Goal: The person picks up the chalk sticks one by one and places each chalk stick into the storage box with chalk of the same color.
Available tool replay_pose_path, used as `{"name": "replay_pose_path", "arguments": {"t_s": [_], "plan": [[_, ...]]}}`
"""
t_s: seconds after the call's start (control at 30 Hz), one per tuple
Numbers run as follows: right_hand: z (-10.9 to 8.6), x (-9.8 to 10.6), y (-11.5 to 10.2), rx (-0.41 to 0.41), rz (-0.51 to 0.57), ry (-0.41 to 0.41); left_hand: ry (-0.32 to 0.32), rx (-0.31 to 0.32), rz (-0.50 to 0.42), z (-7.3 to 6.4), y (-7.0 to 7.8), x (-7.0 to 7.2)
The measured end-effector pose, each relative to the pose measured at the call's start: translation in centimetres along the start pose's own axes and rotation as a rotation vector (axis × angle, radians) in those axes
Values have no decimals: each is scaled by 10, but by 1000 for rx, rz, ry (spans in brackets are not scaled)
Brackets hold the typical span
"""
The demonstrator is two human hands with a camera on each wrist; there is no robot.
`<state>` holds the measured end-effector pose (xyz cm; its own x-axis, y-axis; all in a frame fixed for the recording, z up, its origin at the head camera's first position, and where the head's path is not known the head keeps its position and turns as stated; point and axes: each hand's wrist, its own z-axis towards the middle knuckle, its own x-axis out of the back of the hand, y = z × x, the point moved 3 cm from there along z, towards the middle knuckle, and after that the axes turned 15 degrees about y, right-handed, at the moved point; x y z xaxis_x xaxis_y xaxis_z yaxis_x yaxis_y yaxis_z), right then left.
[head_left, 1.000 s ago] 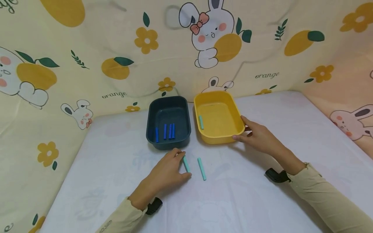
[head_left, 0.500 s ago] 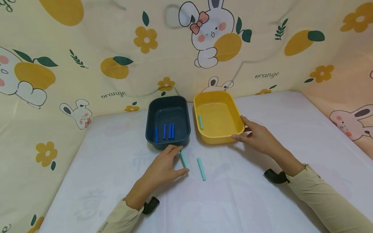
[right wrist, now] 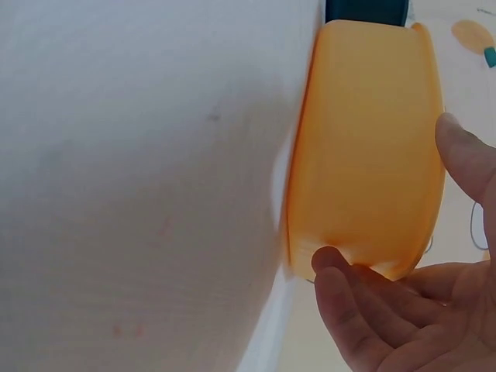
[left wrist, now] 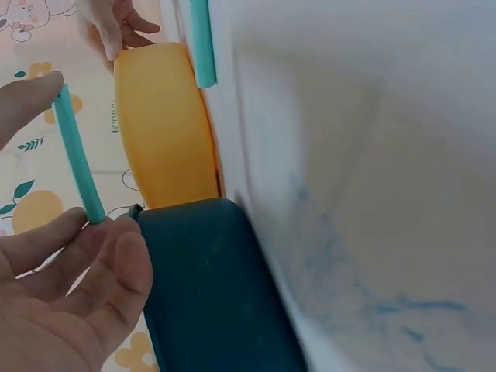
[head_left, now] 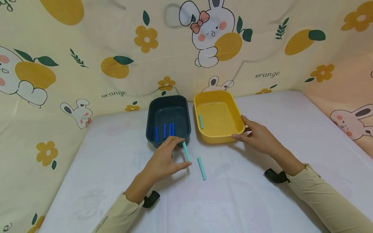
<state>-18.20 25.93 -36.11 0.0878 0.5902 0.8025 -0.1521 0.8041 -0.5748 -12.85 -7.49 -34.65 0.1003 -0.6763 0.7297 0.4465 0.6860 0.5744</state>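
Head view: yellow tray (head_left: 220, 139) on white tabletop (head_left: 242, 197), rabbit-print cloth (head_left: 175, 61) behind.

Stick (head_left: 186, 152) pinched end to end; tray (head_left: 217, 139) upright, held at one corner.
Stick: turquoise, slim, straight; in the air between thumb and fingertips of left hand (head_left: 162, 161); in head view tilted, upper end toward 11 o'clock. Tray: yellow, rounded corners, between 1 and 2 o'clock from stick; thumb and finger of right hand (head_left: 257, 136) grip it from outside, at about 5 and 3 o'clock. Inside, at 9 o'clock: a second stick (head_left: 201, 122), also turquoise.
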Motion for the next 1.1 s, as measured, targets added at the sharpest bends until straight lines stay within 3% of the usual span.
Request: {"name": "replay_pose_path", "arguments": {"t_s": [0.3, 0.73, 1.1], "plan": [[1, 1, -3, 16, -11, 3, 16, -8, -4, 19, 5, 5], [1, 0, 0, -5, -31, -5, 13, 77, 10, 51, 9, -1], [0, 1, -2, 21, -28, 6, 5, 123, -36, 75, 10, -8]]}}
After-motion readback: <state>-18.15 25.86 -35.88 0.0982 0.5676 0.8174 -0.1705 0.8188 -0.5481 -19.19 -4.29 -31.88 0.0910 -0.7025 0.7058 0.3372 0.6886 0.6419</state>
